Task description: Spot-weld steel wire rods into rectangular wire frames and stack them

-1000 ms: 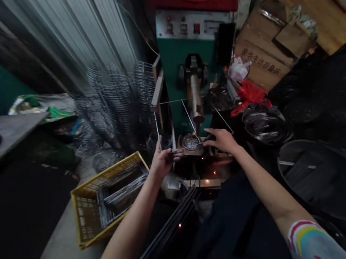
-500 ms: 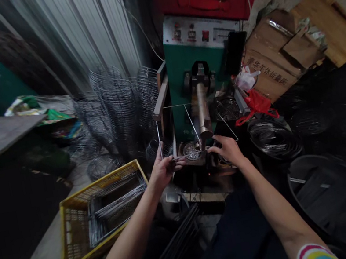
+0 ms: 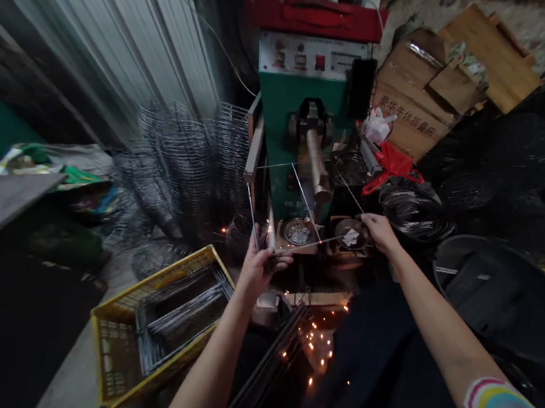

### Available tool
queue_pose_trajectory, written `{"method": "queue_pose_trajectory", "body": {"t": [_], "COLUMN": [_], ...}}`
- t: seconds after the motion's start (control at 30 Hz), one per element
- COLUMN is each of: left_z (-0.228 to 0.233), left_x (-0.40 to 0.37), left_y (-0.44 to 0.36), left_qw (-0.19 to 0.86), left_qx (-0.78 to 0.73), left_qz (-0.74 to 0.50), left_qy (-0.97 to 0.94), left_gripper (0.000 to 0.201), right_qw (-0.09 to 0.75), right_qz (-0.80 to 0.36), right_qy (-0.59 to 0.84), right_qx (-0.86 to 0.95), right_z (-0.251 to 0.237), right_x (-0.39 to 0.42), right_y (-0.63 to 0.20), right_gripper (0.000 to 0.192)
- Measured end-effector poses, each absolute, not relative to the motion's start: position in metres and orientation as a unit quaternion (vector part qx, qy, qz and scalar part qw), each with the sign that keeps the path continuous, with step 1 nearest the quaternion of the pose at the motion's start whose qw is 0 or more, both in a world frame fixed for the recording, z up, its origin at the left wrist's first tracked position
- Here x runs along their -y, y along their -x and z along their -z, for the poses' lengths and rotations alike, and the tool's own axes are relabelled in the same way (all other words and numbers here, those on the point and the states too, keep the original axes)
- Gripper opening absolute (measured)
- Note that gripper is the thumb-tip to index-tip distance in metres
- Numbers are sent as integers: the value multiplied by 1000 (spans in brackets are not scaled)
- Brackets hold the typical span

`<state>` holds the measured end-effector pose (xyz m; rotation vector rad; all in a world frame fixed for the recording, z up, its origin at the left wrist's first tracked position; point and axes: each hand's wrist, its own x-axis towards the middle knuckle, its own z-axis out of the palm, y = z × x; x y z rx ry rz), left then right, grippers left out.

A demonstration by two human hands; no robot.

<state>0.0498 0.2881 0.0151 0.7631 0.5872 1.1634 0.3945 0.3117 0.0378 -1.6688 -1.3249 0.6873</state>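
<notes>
A rectangular wire frame (image 3: 305,199) with a middle crossbar spans the space between my hands, in front of a green spot welder (image 3: 274,119). My left hand (image 3: 260,262) is closed on its near left corner, thumb on top and some fingers extended beneath the wire. At the near right corner, my right hand (image 3: 381,232) pinches the wire. The welder's round upper electrode arm (image 3: 317,164) reaches over the frame. A small glow shows where the crossbar meets the near wire. Orange sparks (image 3: 319,345) scatter below, in front of my dark clothing.
Left of me stands a yellow crate (image 3: 100,361) holding flat wire frames. Wire baskets (image 3: 187,170) are stacked behind it. A dish of small metal pieces (image 3: 296,232) sits by the welder. At right are a wire coil (image 3: 414,215), black tub (image 3: 506,303) and cardboard box (image 3: 405,100).
My right hand has moved right, from beside the electrode to the frame's near right corner. Sparks have burst out below the welder. My left hand keeps its hold.
</notes>
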Motion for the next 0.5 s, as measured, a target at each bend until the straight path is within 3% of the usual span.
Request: {"method": "queue_pose_trajectory", "body": {"t": [0.27,0.37,0.5], "left_z": [24,5,-49], "left_x": [-160,-174,-212], "left_y": [14,32,33], "left_qw": [796,806,785], "left_qx": [-327,-358,-408], "left_qz": [-435,-408,-367], "left_qy": [-265,-235,-287], "left_gripper": [84,73,71], "right_qw": [387,369,403], "right_qz": [-494,-515,-454], "right_qy": [650,667,691], "right_qx": [429,392,392], "right_z": [19,22,1], "right_x": [-68,-4,8], "right_y": [-382,-382,-389], "right_gripper": [54,53,50]}}
